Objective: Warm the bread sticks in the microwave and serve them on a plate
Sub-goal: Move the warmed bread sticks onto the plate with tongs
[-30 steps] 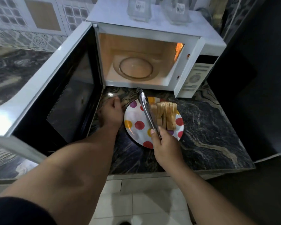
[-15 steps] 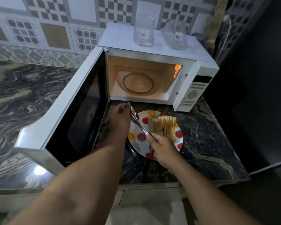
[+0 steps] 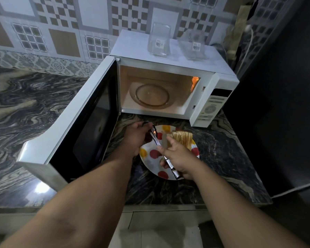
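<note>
A white plate [image 3: 151, 159] with red and yellow dots lies on the dark marble counter in front of the microwave [image 3: 170, 68]. Several bread sticks [image 3: 183, 138] stand side by side on its far right part. Metal tongs [image 3: 164, 154] stretch over the plate. My right hand [image 3: 179, 156] grips their rear end and my left hand [image 3: 137, 138] holds the tip end. The microwave door [image 3: 75, 120] hangs wide open to the left. Inside, the lit cavity shows a bare glass turntable [image 3: 152, 95].
Two clear glass containers [image 3: 159, 42] stand on top of the microwave. Its control panel [image 3: 211, 108] faces front right. A dark cabinet side [image 3: 276, 104] closes off the right. A white cable [image 3: 297, 189] runs at the counter's right end. The counter edge lies below my forearms.
The view pulled back and up. My left hand moved from the counter beside the plate onto the tips of the tongs. My right hand slid back toward the rear end of the tongs.
</note>
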